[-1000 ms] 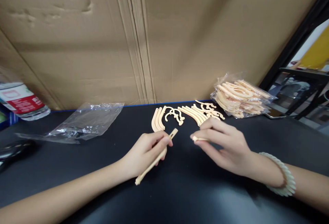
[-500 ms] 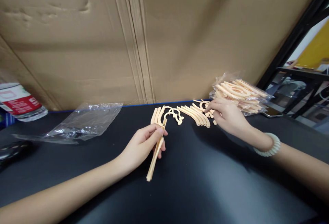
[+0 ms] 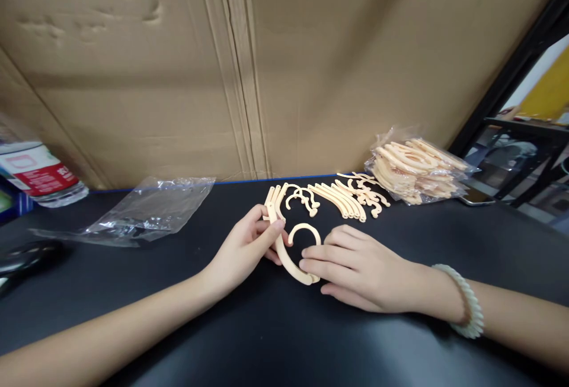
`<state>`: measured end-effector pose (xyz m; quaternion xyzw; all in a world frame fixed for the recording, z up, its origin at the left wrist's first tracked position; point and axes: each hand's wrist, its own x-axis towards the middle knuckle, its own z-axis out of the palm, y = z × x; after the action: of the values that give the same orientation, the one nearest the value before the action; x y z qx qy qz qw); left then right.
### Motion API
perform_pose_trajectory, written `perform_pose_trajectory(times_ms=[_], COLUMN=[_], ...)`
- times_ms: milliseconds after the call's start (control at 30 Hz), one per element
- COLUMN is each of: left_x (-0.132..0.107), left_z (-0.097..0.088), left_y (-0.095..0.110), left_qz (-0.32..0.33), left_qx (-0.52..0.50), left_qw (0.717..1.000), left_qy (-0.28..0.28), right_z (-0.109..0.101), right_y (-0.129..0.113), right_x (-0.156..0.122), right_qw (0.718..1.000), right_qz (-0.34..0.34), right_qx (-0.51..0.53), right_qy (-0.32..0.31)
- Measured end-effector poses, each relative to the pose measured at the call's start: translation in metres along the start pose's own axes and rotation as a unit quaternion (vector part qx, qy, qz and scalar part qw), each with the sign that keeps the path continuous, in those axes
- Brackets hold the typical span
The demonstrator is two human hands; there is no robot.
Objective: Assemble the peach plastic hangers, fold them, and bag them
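Note:
My left hand (image 3: 242, 250) is closed around the upper part of a curved cream plastic hanger arm (image 3: 288, 261), thumb on top. The arm's lower end sweeps round to the right. Between the fingers of my right hand (image 3: 368, 277) is a cream hanger hook (image 3: 306, 226), its rounded top showing and its base at the lower end of the arm. Fingers partly cover that joint, so I cannot tell whether the pieces are locked together. Just beyond my hands lie loose hooks (image 3: 313, 205) and a row of curved arms (image 3: 342, 200).
More small hooks (image 3: 368, 194) lie in a pile at the right, before clear bags of cream parts (image 3: 413, 165). A phone (image 3: 478, 195) lies beside them. Left are a crumpled clear bag (image 3: 151, 209), a water bottle (image 3: 42, 176) and a black mouse (image 3: 29, 256). Cardboard (image 3: 355, 67) stands behind.
My right hand has left the pile of small parts and come to the middle with a hook. My left hand has turned the hanger arm so its curve faces up.

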<state>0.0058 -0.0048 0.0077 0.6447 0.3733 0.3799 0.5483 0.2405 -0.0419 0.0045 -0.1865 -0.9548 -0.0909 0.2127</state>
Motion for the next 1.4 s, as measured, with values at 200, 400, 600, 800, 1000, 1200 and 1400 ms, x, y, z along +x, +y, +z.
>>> perform_pose_trajectory(times_ms=[200, 400, 600, 800, 1000, 1200, 1400], left_x=[-0.001, -0.007, -0.019, -0.020, -0.018, -0.020, -0.019], left_z=[0.001, 0.002, 0.007, 0.008, 0.010, 0.012, 0.011], left_y=[-0.004, -0.010, -0.006, -0.005, -0.007, 0.000, 0.002], left_qz=[0.036, 0.223, 0.378, 0.366, 0.372, 0.345, 0.342], left_qx=[0.024, 0.264, 0.487, 0.473, 0.482, 0.537, 0.526], left_qw=[0.999, 0.928, 0.787, 0.793, 0.786, 0.755, 0.762], left_qy=[0.018, 0.140, -0.014, -0.119, -0.112, -0.152, -0.161], right_z=[0.001, 0.003, 0.006, 0.003, 0.003, 0.006, 0.010], right_y=[0.002, 0.002, 0.001, -0.001, -0.001, -0.003, -0.005], right_x=[-0.002, -0.003, -0.002, 0.000, 0.001, 0.000, 0.001], right_qw=[0.999, 0.999, 0.999, 0.998, 0.997, 0.998, 0.985], right_qz=[0.040, 0.042, 0.039, 0.024, 0.013, 0.030, 0.092], right_qx=[0.006, -0.007, -0.009, -0.045, -0.057, -0.001, 0.138], right_qy=[-0.009, 0.007, 0.030, 0.048, 0.053, 0.059, 0.046])
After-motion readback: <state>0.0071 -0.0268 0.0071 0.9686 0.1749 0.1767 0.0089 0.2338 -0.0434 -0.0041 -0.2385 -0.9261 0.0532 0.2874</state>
